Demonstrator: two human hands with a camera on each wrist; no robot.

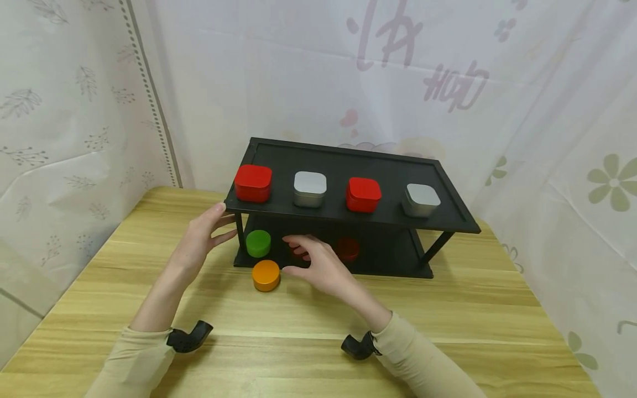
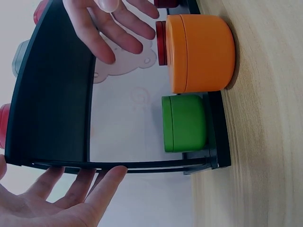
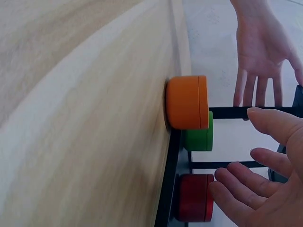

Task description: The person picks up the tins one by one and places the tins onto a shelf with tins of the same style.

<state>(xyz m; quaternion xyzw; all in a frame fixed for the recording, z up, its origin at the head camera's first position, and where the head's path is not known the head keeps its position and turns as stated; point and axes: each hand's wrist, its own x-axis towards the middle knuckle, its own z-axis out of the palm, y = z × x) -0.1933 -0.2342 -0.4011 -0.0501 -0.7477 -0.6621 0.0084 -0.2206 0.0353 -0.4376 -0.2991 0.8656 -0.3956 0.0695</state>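
Observation:
My left hand (image 1: 198, 239) rests its extended fingers against the left end of a black two-tier shelf (image 1: 343, 160), by the corner post. Just in front of the lower tier, my right hand (image 1: 322, 264) hovers with fingers loosely bent and nothing in its grasp. Left of its fingertips, a round orange tin (image 1: 266, 276) stands on the table before the shelf. Behind it, a green tin (image 1: 258, 244) sits at the lower tier's left end. A red tin (image 3: 194, 197) is close to the right fingertips; I cannot tell if they touch. Another red tin (image 1: 348, 250) stands farther right, shaded.
Along the upper tier's front stand a red square tin (image 1: 254, 183), a white-lidded tin (image 1: 309, 189), a second red tin (image 1: 363, 194) and another white-lidded tin (image 1: 421, 200). The wooden table (image 1: 278, 354) extends in front; a patterned curtain (image 1: 308, 83) hangs behind.

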